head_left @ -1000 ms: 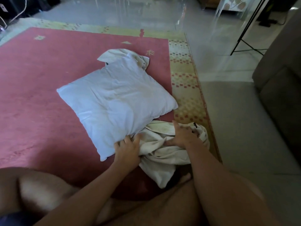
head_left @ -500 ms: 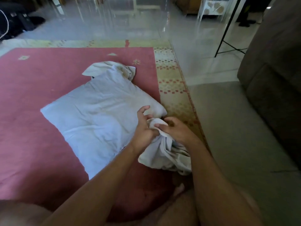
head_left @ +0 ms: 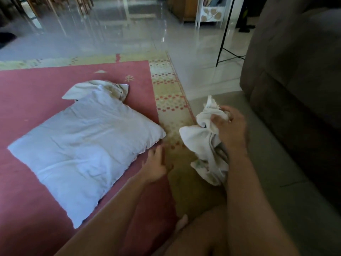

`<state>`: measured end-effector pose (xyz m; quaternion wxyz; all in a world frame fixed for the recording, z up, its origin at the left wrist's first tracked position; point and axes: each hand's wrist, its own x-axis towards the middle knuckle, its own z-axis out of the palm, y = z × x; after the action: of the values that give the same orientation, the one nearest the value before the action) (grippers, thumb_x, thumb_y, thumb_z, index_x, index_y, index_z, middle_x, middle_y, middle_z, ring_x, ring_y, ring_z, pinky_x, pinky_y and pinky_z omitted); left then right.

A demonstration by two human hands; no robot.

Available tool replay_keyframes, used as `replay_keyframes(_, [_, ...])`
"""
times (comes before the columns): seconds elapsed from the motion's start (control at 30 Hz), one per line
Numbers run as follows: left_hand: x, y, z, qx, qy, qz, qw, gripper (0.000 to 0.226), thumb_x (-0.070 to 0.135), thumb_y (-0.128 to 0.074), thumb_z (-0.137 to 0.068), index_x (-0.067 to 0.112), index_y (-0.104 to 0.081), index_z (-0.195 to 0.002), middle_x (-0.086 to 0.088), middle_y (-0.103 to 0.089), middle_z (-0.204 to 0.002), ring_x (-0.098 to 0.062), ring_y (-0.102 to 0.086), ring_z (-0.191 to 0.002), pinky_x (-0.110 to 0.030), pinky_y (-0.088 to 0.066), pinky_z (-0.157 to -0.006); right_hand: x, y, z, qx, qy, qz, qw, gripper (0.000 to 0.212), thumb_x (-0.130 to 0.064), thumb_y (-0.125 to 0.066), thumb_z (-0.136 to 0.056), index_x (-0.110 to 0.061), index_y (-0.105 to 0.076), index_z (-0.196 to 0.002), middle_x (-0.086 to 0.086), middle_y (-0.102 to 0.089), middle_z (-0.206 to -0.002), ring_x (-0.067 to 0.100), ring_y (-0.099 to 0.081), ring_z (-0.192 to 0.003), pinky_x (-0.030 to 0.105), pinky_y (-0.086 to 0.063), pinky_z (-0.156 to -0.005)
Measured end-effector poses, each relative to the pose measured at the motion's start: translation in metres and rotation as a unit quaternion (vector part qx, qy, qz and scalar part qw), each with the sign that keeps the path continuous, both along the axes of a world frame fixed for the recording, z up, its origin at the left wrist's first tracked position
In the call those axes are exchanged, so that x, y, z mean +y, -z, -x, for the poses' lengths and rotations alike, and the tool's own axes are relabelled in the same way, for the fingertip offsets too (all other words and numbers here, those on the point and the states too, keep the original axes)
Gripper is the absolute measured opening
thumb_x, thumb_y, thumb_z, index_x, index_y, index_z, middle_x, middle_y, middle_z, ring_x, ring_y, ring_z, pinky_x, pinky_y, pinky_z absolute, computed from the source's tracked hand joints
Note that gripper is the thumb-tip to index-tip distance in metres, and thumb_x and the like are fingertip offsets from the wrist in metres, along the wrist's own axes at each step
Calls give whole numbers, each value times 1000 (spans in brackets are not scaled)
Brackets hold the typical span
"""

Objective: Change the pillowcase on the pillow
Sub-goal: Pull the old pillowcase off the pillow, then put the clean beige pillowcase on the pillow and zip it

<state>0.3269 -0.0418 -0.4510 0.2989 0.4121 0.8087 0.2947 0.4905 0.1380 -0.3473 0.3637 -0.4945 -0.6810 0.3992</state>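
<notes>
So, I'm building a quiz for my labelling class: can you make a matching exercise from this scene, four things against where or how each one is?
Things: 1 pillow; 2 crumpled pillowcase; 3 left hand; 4 sofa.
States: A gripped by the right hand; B far right of view; C flat on the red rug; D open, beside the pillow's corner.
Pairs: 1-C, 2-A, 3-D, 4-B.

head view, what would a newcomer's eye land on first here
The pale pillow lying flat on the red rug fills the left half, with another bunched cloth at its far corner. To its right, the right hand grips a crumpled white cloth above the rug's patterned border. The left hand is open beside the pillow's near right edge.
</notes>
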Motion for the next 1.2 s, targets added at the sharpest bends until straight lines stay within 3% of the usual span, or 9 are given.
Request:
replay_keyframes(0.1, [-14,45,-11,113,31,155,981,91,70,-46,-79,39,-12,-157,-7,-17,-162,-28,-18,-150,-66,-5,-118,17,3,-19,16,74,-34,997,39,-46,-69,-88,-34,-65,-124,-8,-67,-124,17,-63,-112,45,-50,-100])
replay_keyframes(0.27, [-26,77,-18,227,52,162,959,96,79,0,-67,44,10,-156,5,12,-168,-18,11,-154,-64,8,-116,48,17,-33,68,172,-48,982,24,-27,-71,-85,-29,-76,-108,-10,-71,-115,12,-65,-107,9,-45,-89])
replay_keyframes(0.4, [-26,73,-14,207,68,175,960,96,80,0,-66,47,15,-154,8,18,-166,-16,16,-153,-63,10,-116,56,24,-35,90,216,-34,972,43,-61,-45,-65,-36,-75,-83,-8,-68,-111,24,-59,-110,49,-36,-103])
replay_keyframes(0.53, [-26,74,-13,201,72,173,961,95,81,2,-66,46,16,-154,8,22,-165,-16,17,-153,-62,12,-115,53,59,-39,-157,153,17,976,39,-33,-43,-89,-33,-70,-117,0,-61,-136,32,-45,-127,52,-19,-108])
replay_keyframes(0.7, [-26,77,-11,205,79,176,960,89,82,-3,-73,47,19,-152,8,23,-165,-18,18,-153,-63,12,-115,44,107,-42,-436,-67,119,890,66,-48,-54,-94,-49,-20,-151,4,0,-165,41,-1,-150,61,-16,-117])
replay_keyframes(0.9, [-26,76,-11,191,71,169,964,97,81,2,-63,48,15,-153,8,21,-166,-17,16,-153,-61,12,-115,44,92,-21,-303,-104,141,937,66,-37,-54,-96,-20,-28,-155,11,-22,-163,32,-20,-150,43,-21,-120])
replay_keyframes(1.0, [-28,73,-13,184,67,159,968,89,82,-15,-77,48,12,-154,9,19,-166,-15,15,-153,-59,14,-115,31,63,-2,-178,-77,152,969,49,-14,-57,-96,-18,-50,-144,7,-48,-146,25,-51,-123,27,-46,-87])
replay_keyframes(1.07, [-30,68,-12,169,77,161,969,81,72,-34,-91,48,10,-155,10,19,-166,-14,16,-153,-59,14,-116,11,42,14,-131,-96,129,978,41,-13,-56,-96,-21,-57,-136,5,-53,-139,19,-54,-111,19,-45,-72])
replay_keyframes(1.2, [-36,34,7,107,97,176,974,69,48,-58,-93,47,-24,-153,7,-12,-166,-24,-9,-152,-54,-8,-120,-43,16,46,-197,-202,35,959,40,-21,-59,-93,-28,-58,-133,-2,-53,-141,14,-52,-121,22,-44,-93])
